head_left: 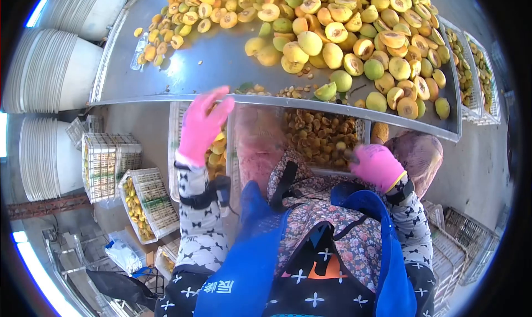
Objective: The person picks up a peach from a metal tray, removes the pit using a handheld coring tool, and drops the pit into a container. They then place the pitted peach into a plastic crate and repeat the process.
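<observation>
Head view, looking down past a blue apron (pixel 244 261). Left hand (pixel 202 123) in a pink glove, lifted to the near edge of the metal table (pixel 221 62), fingers loosely spread and holding nothing; touching the rim or just short of it, hard to tell which. Below it, a white tray (pixel 176 123) with yellow fruit halves (pixel 217 146). Right hand (pixel 378 166), also gloved in pink, curled low at the near corner of a tray of pits (pixel 318 134) tucked under the table edge; impossible to tell whether clamped on its rim or merely resting against it. On the table, a broad pile of fruit (pixel 343 40), whole and halved, heaped toward the far right, with loose pits (pixel 291 91) strewn along the near edge just above the tray of pits. Off to the left, stacks of white basins (pixel 50 73) and slatted crates (pixel 108 162) on the floor.

Judging from this layout: probably best to work the free left hand along the near edge, taking the closest fruit rather than stretching deep into the pile. Wise to keep the tray of pits snug beneath the rim, steadied by the right hand, for catching swept pits cleanly instead of spilling them onto the apron. Worth keeping halves and pits strictly in their separate trays.
</observation>
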The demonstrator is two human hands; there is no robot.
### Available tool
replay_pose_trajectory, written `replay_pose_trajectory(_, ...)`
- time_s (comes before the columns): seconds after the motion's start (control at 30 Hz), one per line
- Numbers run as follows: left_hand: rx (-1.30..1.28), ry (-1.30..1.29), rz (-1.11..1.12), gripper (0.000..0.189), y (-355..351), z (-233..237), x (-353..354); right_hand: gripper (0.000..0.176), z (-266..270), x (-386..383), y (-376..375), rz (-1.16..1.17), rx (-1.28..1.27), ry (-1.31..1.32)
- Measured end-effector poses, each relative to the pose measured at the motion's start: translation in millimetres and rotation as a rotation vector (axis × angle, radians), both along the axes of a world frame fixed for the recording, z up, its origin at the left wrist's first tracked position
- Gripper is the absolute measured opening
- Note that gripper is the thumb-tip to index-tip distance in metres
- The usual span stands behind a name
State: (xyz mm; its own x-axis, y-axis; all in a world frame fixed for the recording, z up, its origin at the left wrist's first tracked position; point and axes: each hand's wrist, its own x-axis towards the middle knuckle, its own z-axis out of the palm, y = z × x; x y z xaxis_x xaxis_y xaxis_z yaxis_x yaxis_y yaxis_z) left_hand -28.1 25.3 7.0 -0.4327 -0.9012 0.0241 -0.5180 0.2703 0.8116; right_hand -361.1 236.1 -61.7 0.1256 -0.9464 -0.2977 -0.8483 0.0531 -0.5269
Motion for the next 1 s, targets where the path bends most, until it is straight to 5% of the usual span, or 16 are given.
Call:
replay_pose_trajectory(0.07, -0.307, -0.086, -0.135, 0.042, -37, -7, -22, 0.032, 5, -7, -18, -0.157, -0.038, 0.067)
replay_pose_trajectory(0.13, 0.230, 0.020, 0.122, 0.052, -50, -5, -79, 0.028, 20, -14, -22, -0.247, -0.157, -0.038)
replay_pose_trajectory(0.2, -0.166, -0.209, 0.004, 0.064, -99, -72, -92, 0.026, 44, -22, -16, -0.249, -0.118, -0.145)
replay_pose_trajectory(0.3, -0.216, -0.660, -0.045, 0.083, -128, -84, -113, 0.025, 51, -21, 4, -0.265, -0.042, -0.208)
replay_pose_trajectory(0.5, -0.072, -0.979, -0.255, 0.088, -125, -51, -118, 0.025, 45, -8, 2, -0.300, -0.048, -0.322)
replay_pose_trajectory(0.63, -0.240, -1.008, -0.326, 0.085, -106, -61, -87, 0.025, 49, -6, -11, -0.276, -0.089, -0.297)
replay_pose_trajectory(0.73, -0.397, -0.903, -0.304, 0.085, -102, -67, -72, 0.027, 54, 1, -15, -0.279, -0.108, -0.330)
replay_pose_trajectory(0.83, -0.514, -0.385, -0.178, 0.079, -81, -56, -71, 0.032, 56, 9, -18, -0.344, -0.179, -0.432)
replay_pose_trajectory(0.93, 0.495, 0.696, -0.176, 0.065, -14, -21, -95, 0.037, 60, 26, -24, -0.373, -0.333, -0.474)
replay_pose_trajectory(1.0, 0.685, 1.026, -0.297, 0.055, 22, -13, -112, 0.040, 61, 39, -29, -0.386, -0.487, -0.453)
